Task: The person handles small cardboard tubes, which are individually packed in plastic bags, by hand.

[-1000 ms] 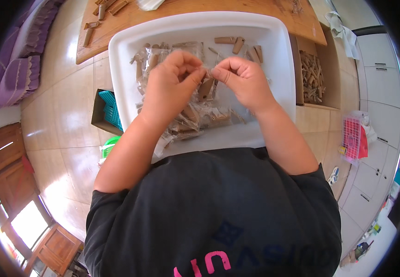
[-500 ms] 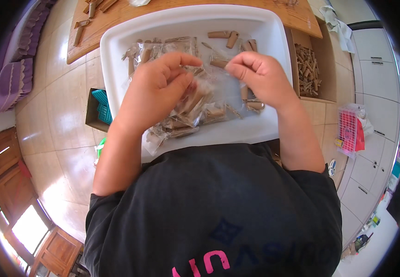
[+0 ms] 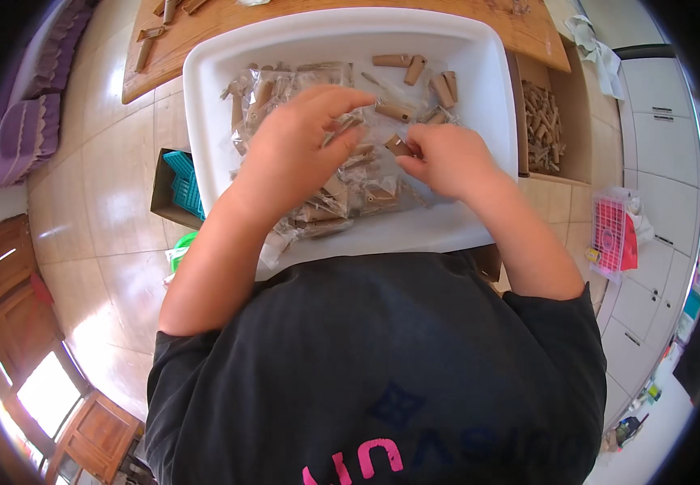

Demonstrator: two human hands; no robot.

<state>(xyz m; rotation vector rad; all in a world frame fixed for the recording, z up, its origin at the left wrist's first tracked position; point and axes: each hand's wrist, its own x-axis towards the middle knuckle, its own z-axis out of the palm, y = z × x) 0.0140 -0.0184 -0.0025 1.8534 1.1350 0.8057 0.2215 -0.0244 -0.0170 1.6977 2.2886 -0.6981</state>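
Note:
A white plastic tray [image 3: 479, 89] rests in front of me and holds clear plastic bags [image 3: 350, 190] filled with small brown wooden pieces, plus a few loose pieces [image 3: 414, 69] at its far end. My left hand [image 3: 297, 149] lies over the bags with its fingers pinching the clear plastic of one. My right hand [image 3: 447, 158] pinches a small brown wooden piece [image 3: 398, 145] between thumb and forefinger, right beside the left fingertips.
A cardboard box [image 3: 544, 121] of more wooden pieces stands right of the tray. A wooden table [image 3: 204, 40] lies beyond it. An open box with teal items [image 3: 180, 182] sits on the tiled floor to the left, a pink basket [image 3: 613, 234] to the right.
The hands have shifted toward the tray's middle and come closer together. My right hand now pinches a single wooden piece by the left fingertips.

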